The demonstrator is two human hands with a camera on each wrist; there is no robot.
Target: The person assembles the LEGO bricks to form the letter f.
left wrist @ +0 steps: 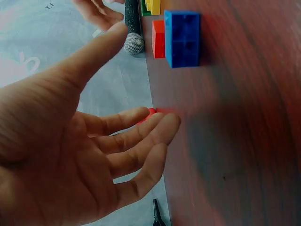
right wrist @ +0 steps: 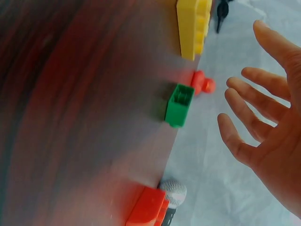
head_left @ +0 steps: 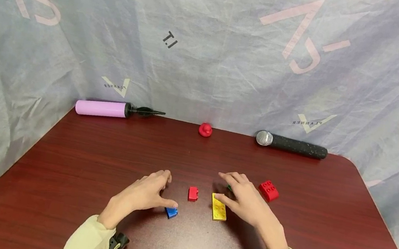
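Note:
My left hand (head_left: pixel 146 192) hovers over the table with its fingers loosely bent and nothing held. Under its thumb lies a blue toy brick (head_left: pixel 171 212), partly covered in the head view. My right hand (head_left: pixel 246 200) is likewise above the table and holds nothing; its fingers look relaxed in the right wrist view. Below its thumb is a yellow brick (head_left: pixel 219 211) with studs. A green brick (right wrist: pixel 179 105) sits near that hand, mostly hidden by it in the head view. Between the hands lies a small red brick (head_left: pixel 193 193). A larger red brick (head_left: pixel 268 191) lies right of the right hand.
Along the back edge of the dark red table (head_left: pixel 134 145) are a pink hand pump (head_left: pixel 103 109), a red rubber duck (head_left: pixel 205 129) and a black microphone (head_left: pixel 293 145). Grey printed cloth (head_left: pixel 208 65) hangs behind and at both sides.

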